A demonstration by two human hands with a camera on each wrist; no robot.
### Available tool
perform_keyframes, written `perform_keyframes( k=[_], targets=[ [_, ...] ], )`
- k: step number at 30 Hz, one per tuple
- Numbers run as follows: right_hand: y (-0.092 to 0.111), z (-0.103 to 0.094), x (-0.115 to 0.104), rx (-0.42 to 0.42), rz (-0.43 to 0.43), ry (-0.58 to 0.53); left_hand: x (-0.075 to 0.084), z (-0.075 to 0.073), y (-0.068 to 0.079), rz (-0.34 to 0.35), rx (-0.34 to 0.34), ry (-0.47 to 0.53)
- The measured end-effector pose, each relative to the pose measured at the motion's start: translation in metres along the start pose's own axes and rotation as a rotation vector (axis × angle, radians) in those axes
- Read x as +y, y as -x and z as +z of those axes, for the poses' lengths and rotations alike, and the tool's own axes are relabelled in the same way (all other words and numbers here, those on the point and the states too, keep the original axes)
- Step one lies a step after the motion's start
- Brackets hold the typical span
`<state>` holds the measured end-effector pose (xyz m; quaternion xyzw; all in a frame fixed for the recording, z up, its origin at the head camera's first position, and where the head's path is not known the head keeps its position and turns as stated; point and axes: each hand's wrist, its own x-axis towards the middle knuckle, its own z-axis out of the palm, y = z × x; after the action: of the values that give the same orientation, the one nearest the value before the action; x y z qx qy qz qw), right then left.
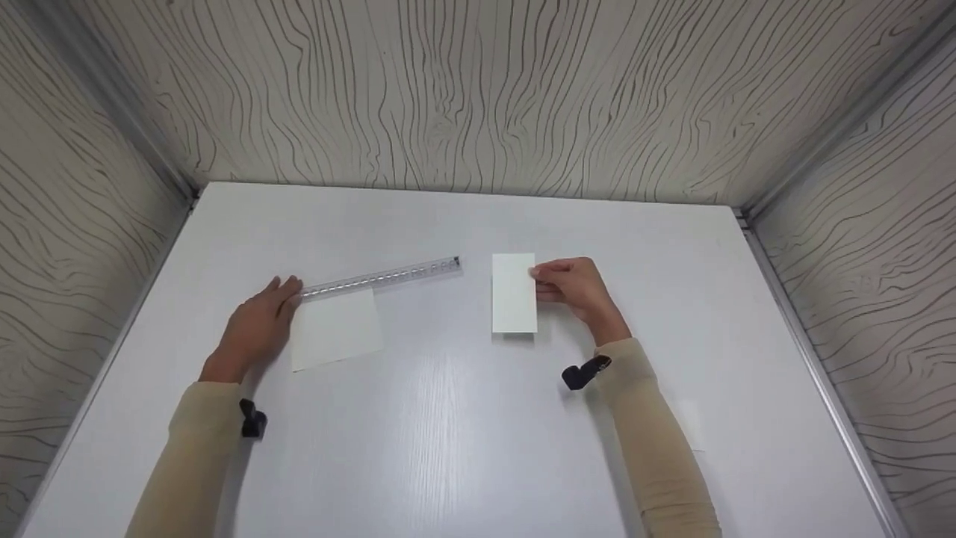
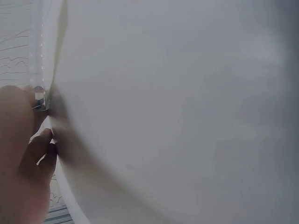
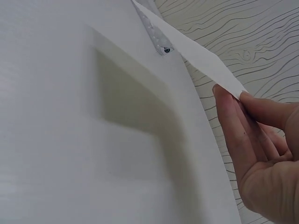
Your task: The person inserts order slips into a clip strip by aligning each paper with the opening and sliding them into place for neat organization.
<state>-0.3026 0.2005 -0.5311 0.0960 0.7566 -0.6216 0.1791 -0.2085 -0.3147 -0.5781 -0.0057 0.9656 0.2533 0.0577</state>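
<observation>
The right hand (image 1: 575,288) pinches a white card (image 1: 514,295) between thumb and fingertips at its right edge, toward the upper corner. The card is raised off the white table (image 1: 441,448), right of centre, its long sides running away from the person and its shadow falling on the tabletop beneath. Its left edge stands near the right end of a clear plastic strip (image 1: 381,278), with a gap between them in the head view.

The left hand (image 1: 258,325) touches the strip's left end; I cannot tell whether its grip pinches the strip or only rests on it. The strip slants along the far edge of a pale sheet (image 1: 336,332), which lies flat just beside that hand.

A broad stretch of tabletop runs between the sheet's right edge and the card, and widens toward the person between the two sleeves (image 1: 665,456). A narrower band separates strip and card from the table's far edge, where a wood-patterned wall (image 1: 463,97) rises. Both hands are well inside the side edges.
</observation>
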Motion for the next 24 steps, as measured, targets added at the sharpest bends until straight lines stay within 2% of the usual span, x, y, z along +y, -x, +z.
perform_keyframes(
  k=[17,24],
  targets=[
    [-0.02,0.027,0.007,-0.008,0.082,-0.107,-0.004,0.001,-0.006,0.005,0.021,-0.009],
    [-0.026,0.038,0.007,-0.026,0.11,-0.14,-0.003,0.002,-0.005,-0.015,-0.007,-0.003]
  ],
)
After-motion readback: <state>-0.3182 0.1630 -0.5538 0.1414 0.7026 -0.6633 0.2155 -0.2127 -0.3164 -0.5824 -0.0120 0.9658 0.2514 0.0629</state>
